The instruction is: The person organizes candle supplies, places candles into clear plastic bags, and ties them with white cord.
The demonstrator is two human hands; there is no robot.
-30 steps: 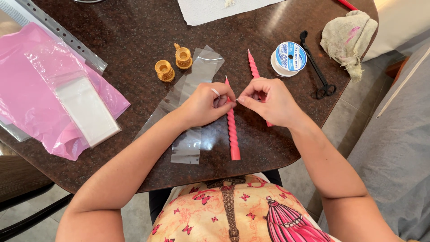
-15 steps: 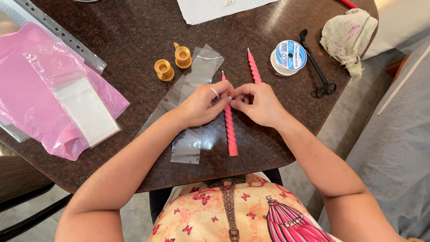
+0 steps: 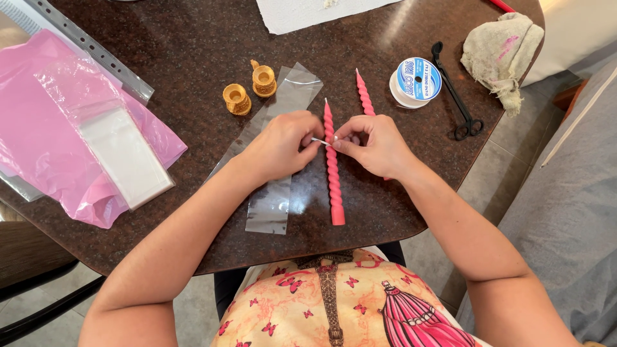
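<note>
A pink spiral candle (image 3: 333,183) lies lengthwise on the dark table (image 3: 193,45), partly over a clear cellophane bag (image 3: 273,199). My left hand (image 3: 281,144) and my right hand (image 3: 377,146) meet over the candle's upper half. Together they pinch a small white strip (image 3: 319,141) stretched between their fingertips, just beside the candle. A second pink spiral candle (image 3: 364,96) lies to the right, its lower part hidden under my right hand.
Two gold candle holders (image 3: 236,99) (image 3: 263,78) stand behind the bag. A white spool (image 3: 416,80), black scissors (image 3: 457,99) and a stained cloth (image 3: 502,42) lie at the right. A pink plastic sheet (image 3: 38,122) with clear bags (image 3: 125,157) lies left, white paper (image 3: 308,9) at the far edge.
My hands have drawn slightly apart, and the white strip now shows stretched between them. The candle's tip has come out from under my fingers and the candle has shifted a little.
</note>
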